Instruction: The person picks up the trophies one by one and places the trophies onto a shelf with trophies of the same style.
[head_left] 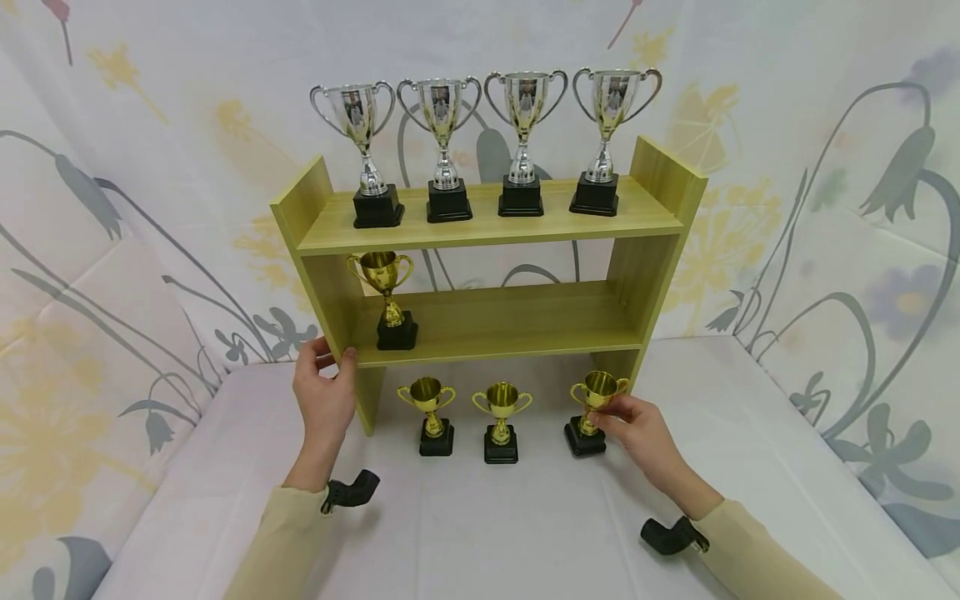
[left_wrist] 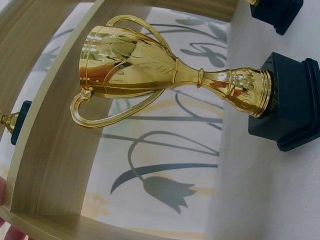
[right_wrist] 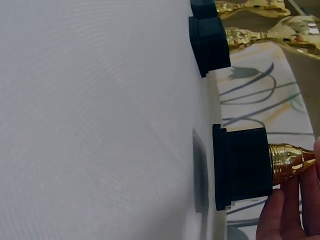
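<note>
Beige sleeves [head_left: 279, 542] lie nearest you, cut off at the bottom edge. Your right hand [head_left: 643, 432] pinches a small gold trophy [head_left: 598, 395] by its stem, the trophy lying just left of your palm; its base tilts, and whether it touches the white cloth [head_left: 480, 533] is hard to tell. The right wrist view crops away its bowl. Your left hand [head_left: 324, 398] grips the wooden shelf [head_left: 510, 321] by its left side (some fingers are hidden behind the panel). Two more gold trophies [head_left: 501, 402] stand between your hands.
</note>
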